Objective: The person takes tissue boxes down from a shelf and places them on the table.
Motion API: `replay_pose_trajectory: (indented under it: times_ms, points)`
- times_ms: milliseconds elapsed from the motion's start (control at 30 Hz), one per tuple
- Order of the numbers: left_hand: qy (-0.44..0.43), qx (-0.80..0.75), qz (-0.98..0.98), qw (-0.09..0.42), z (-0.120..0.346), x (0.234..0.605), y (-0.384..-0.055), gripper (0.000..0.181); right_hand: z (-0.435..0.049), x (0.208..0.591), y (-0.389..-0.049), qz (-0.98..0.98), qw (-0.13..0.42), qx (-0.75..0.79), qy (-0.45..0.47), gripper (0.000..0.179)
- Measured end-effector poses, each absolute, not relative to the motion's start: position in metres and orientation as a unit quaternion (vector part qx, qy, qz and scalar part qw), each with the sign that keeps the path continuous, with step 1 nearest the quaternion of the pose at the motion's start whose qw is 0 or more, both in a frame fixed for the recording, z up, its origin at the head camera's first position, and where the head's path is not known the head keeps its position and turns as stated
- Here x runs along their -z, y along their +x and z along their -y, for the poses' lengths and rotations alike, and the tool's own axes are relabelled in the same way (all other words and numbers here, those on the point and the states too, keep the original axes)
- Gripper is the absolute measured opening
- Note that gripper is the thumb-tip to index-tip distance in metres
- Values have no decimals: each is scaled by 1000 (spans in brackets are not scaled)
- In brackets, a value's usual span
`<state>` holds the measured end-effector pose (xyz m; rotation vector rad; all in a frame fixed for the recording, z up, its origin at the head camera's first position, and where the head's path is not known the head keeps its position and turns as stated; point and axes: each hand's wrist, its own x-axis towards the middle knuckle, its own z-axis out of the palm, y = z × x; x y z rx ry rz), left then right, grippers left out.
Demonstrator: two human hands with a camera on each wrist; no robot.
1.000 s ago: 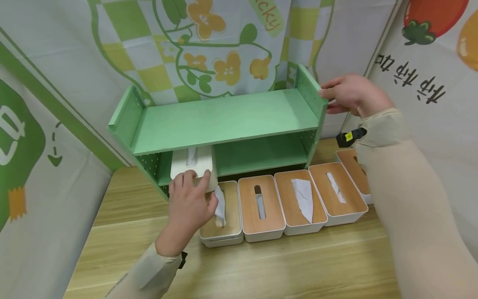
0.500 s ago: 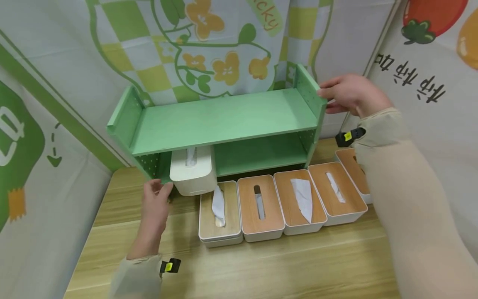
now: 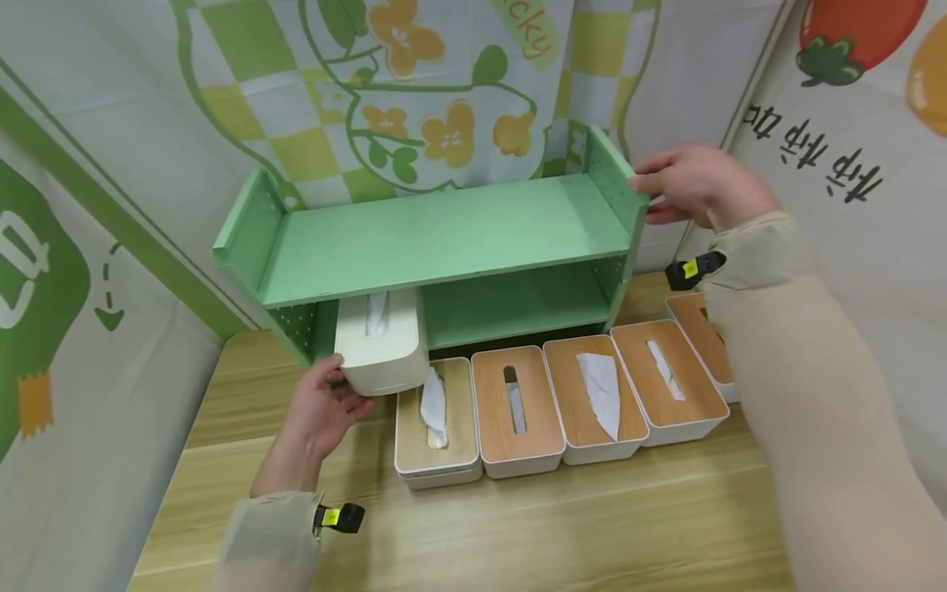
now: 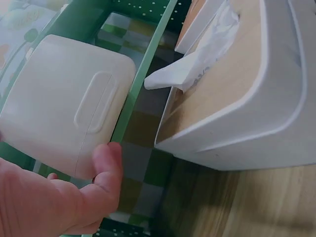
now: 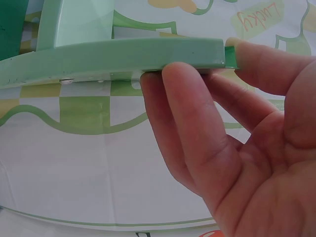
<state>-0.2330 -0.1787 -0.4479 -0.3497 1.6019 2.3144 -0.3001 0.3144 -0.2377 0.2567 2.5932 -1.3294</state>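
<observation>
A white tissue box sits in the left part of the lower level of a green shelf, its front jutting past the shelf edge. My left hand holds its front left corner, thumb at the side and fingers at the lower front edge. In the left wrist view, a fingertip lies near the base of the white box, beside an oval recess. My right hand grips the front edge of the shelf's right side panel, thumb on one face and fingers on the other.
Several tissue boxes with wood-coloured lids stand in a row before the shelf, among them a pale one nearest the white box and a middle one. The wooden table extends in front. Printed cloth walls surround it.
My left hand has left the top front of the white tissue box and moved down to its lower left corner. The box's front has come slightly forward. My right hand has stayed put.
</observation>
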Motion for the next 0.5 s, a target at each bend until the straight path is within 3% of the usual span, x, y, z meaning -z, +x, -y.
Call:
replay_pose_trajectory:
  times_ms: [500]
  points:
    - [-81, -788, -586, 170, 192, 449, -231, 49, -315, 239, -304, -878, 106, 458, 86, 64]
